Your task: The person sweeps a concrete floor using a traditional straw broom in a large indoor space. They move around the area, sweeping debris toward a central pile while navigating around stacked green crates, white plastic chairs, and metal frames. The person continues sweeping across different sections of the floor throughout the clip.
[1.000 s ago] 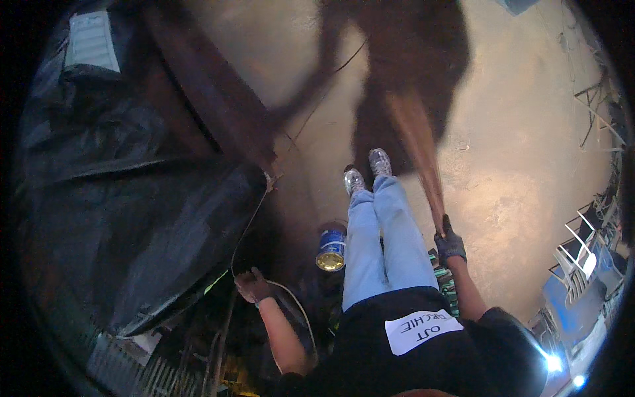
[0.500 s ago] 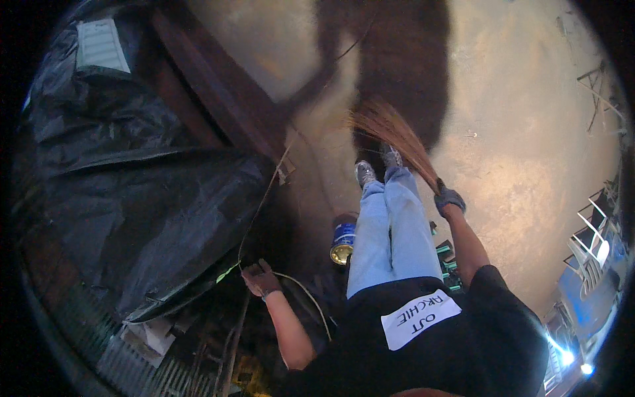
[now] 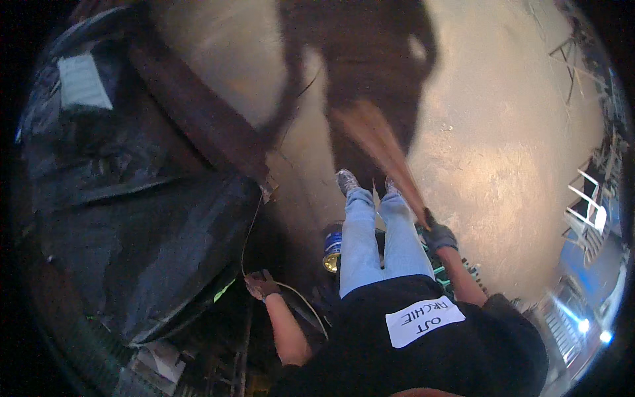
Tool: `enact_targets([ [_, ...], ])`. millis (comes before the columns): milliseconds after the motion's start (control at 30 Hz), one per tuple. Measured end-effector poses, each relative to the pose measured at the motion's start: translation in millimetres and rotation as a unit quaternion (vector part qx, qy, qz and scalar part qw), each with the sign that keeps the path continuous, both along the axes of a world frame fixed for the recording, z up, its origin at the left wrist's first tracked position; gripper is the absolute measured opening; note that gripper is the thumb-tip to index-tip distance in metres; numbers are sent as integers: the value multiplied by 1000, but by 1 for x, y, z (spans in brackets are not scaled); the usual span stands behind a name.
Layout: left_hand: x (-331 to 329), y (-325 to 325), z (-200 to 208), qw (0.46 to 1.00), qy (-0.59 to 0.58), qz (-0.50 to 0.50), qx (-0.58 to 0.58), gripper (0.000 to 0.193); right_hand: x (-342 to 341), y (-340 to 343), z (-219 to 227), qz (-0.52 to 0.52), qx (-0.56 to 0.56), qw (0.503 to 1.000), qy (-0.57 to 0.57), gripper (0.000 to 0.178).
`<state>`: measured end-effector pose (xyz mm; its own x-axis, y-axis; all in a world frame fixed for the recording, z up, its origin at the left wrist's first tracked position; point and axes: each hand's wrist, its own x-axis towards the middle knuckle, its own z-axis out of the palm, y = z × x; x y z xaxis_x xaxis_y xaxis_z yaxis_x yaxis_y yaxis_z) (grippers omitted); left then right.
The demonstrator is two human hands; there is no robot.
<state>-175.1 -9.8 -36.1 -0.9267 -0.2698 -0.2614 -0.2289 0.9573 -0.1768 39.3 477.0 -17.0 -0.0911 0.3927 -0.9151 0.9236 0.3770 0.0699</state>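
Observation:
In my right hand (image 3: 439,237), gloved in grey, is the bundled end of a stick broom (image 3: 380,142). Its brown bristles fan out ahead of my shoes and look blurred. My left hand (image 3: 262,284), in a brown glove, is closed around a thin cord (image 3: 249,238), at the edge of a black tarp. One stretch of the cord runs up from the hand along the tarp; a paler stretch (image 3: 307,306) curves back toward my body.
The black tarp (image 3: 132,231) covers a bulky pile on the left. A blue can (image 3: 333,246) stands beside my legs. Green objects (image 3: 442,278) lie under my right arm. White chairs (image 3: 587,202) are at the far right. Concrete floor (image 3: 489,152) stretches ahead, partly under my shadow.
My right hand and the broom have come back toward my body and slightly left. My feet are farther apart. The left hand still grips the cord; the view has shifted.

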Motion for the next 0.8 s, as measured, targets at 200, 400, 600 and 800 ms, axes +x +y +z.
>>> enact_targets([
  [200, -41, 14, -62, 889, -432, -74, -132, 58, -81, 13, -105, 13, -29, 997, 65, 56],
  [400, -8, 107, -77, 940, -172, -281, 94, 39, -15, 71, -144, -105, 58, 992, 38, 52],
  [600, 35, 235, -24, 905, -311, -123, 263, 48, 67, 82, -60, -176, 65, 982, -19, 58],
  [800, 52, 294, 30, 936, -311, -46, 157, 60, 76, 53, -21, -117, 15, 992, 40, 59],
])
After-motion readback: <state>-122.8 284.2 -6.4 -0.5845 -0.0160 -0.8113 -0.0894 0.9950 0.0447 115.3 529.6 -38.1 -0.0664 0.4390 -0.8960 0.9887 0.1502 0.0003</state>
